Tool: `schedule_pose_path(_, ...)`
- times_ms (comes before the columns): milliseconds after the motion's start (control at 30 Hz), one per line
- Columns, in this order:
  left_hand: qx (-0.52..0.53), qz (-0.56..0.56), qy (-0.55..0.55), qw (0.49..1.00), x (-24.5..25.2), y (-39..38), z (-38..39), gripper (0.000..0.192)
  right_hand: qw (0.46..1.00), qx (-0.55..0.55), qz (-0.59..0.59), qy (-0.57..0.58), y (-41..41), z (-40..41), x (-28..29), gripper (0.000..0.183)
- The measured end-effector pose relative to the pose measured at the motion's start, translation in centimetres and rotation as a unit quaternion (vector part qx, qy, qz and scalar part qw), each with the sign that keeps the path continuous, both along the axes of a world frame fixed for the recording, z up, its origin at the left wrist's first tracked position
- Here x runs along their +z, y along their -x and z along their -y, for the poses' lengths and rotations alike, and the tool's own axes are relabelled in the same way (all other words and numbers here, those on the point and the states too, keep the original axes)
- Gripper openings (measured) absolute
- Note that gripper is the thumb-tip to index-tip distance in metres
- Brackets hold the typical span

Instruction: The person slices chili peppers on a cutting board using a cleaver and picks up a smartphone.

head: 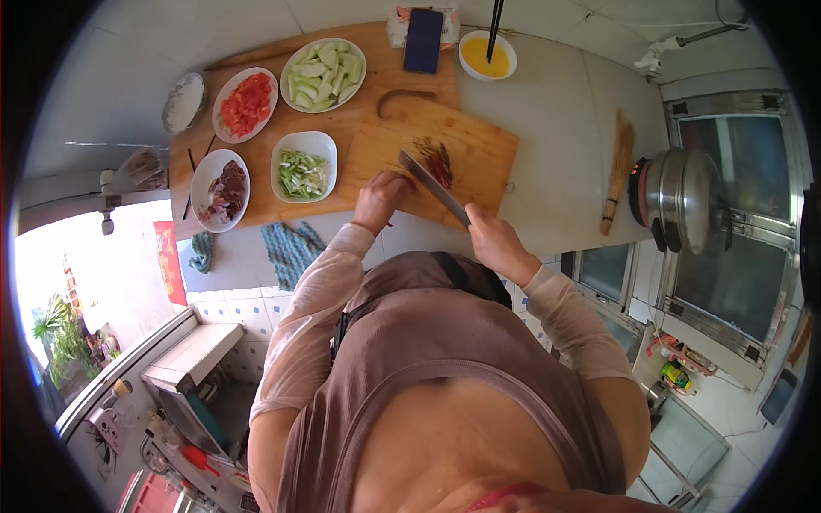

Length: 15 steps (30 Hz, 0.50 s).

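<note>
My right hand (497,240) grips the handle of a kitchen knife (433,186). Its blade slants up and left across a wooden cutting board (474,138). Just beyond the blade lies a small heap of dark red chili peppers (438,163) with their stems. To the left of the blade, my left hand (383,200) is curled low over the board, with reddish pieces, apparently chilies, showing at its fingers. The fingers hide most of what they hold. Close by on the left stands a square white bowl (277,168) of chopped green onion (301,174).
Plates of cut pale green vegetable (324,74), chopped tomato (245,104) and sliced meat (224,192) stand left. A phone (423,40) and a bowl of beaten egg (484,56) with chopsticks (494,32) are at the back. A blue cloth (292,251) lies at the front edge.
</note>
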<state>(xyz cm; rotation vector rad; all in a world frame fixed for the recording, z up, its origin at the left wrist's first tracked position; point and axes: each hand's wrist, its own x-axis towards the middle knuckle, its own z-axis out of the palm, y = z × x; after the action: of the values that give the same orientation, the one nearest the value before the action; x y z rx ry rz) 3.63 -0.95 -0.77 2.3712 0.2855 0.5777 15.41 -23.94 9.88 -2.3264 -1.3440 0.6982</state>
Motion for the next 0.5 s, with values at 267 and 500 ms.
schedule_pose_path(267, -0.004, 0.011, -0.035, 0.999, 0.5, -0.2, -0.1, 0.008, 0.999, 0.034, -0.014, 0.02, 0.5, -1.1, 0.6, 0.029)
schedule_pose_path(500, -0.026, -0.021, -0.021, 0.999, 0.6, -0.2, -0.5, 0.009, 0.999, 0.023, -0.014, 0.033, 1.6, -4.6, -0.7, 0.028)
